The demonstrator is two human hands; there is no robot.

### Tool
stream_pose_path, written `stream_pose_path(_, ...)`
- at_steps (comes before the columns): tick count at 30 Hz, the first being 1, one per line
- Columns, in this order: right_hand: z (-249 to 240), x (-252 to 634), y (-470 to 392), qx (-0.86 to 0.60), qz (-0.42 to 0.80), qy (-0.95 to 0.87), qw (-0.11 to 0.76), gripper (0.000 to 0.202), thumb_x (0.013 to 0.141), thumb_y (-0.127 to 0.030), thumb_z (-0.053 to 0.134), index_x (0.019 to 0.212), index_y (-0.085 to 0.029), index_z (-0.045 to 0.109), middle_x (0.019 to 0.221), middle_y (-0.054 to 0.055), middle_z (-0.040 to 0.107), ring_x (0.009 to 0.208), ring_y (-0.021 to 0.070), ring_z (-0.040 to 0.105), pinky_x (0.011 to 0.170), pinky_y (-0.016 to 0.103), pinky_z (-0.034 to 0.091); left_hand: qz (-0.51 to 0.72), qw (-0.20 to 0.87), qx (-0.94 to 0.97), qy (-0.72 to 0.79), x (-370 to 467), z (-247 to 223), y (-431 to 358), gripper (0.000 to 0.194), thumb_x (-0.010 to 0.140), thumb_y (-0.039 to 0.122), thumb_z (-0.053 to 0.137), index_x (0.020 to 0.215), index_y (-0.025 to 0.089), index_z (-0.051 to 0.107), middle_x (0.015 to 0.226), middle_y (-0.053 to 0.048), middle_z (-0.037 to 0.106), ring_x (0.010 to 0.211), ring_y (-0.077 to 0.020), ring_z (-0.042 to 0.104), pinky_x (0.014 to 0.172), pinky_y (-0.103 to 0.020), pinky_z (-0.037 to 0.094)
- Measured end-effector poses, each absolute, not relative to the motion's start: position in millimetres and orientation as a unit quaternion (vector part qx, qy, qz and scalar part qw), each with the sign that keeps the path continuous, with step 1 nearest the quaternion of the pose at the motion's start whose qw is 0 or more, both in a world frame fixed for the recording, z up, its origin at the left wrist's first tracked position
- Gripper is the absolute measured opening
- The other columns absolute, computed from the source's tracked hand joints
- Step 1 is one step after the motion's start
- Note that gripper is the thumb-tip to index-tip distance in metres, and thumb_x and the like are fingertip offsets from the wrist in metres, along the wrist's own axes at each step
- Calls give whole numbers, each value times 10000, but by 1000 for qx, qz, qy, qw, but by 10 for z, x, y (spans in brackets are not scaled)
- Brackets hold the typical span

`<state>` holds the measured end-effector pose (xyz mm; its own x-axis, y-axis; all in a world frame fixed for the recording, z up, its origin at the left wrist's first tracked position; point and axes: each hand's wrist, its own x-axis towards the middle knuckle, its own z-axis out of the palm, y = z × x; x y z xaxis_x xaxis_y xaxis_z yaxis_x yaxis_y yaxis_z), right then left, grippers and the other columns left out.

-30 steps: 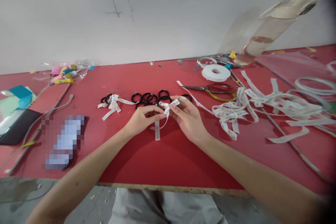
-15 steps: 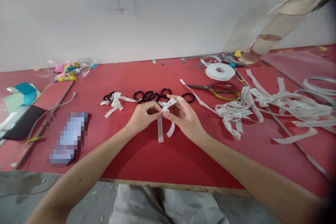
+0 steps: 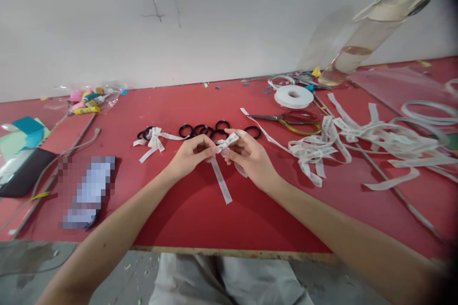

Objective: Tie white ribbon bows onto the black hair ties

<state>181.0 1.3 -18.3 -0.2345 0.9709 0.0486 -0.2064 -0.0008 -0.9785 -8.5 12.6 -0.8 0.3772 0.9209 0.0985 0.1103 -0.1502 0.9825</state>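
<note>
Between my two hands is a white printed ribbon (image 3: 222,182), gathered into a bow shape at the fingertips, with tails hanging down. My left hand (image 3: 193,156) pinches its left side between thumb and fingers. On the other side my right hand (image 3: 252,158) is closed on the right loop. Whether a black ring is caught in the bow is hidden by the fingers. Just behind the hands lie several black hair ties (image 3: 222,125), one of them (image 3: 253,132) to the right. A finished-looking ribbon bow (image 3: 155,139) rests with black hair ties at the left.
Scissors (image 3: 286,121) lie right of the hands, beside a heap of cut ribbon (image 3: 318,150). Behind them are a white ribbon roll (image 3: 294,97) and a clear bottle (image 3: 361,47). Leftward are a blurred phone (image 3: 91,190), a cable (image 3: 71,148) and a bag of small colourful items (image 3: 89,98).
The hanging ribbon tail has swung to the right and looks longer, while the other tail is now mostly behind my right hand. Both hands keep their pinch; the view has shifted slightly.
</note>
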Motion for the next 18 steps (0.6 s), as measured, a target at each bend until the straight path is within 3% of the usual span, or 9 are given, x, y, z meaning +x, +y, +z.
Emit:
stream_pose_path(6,-210,1798,17,-356,616,-508,486,477,773,-341,783,1205,-252,602,834,-30,625,657,96,595,625,262,545,439,527,612,395,-98,-31,143,270,899,408,627,781,174,563,630,36,539,547,-74,503,603,-236,449)
stream_pose_path(11,-229,1803,26,-389,617,-472,494,374,844,-460,697,1147,-248,637,866,-5,662,640,112,613,588,269,533,428,518,631,388,-97,-3,134,263,887,401,645,787,168,574,686,27,548,562,-67,509,587,-223,439)
stream_pose_path(15,-248,1825,42,-414,566,-485,523,243,875,-433,658,1039,-256,687,977,18,710,880,170,675,836,331,549,379,495,677,391,-84,1,91,239,907,382,617,808,165,596,734,21,560,596,-69,522,607,-220,446)
stream_pose_path(18,-258,1843,57,-430,527,-519,518,204,882,-412,643,1002,-259,707,999,21,722,948,198,674,916,370,520,346,457,715,401,-63,-9,50,237,925,377,590,819,167,621,757,5,595,632,-84,533,620,-226,447)
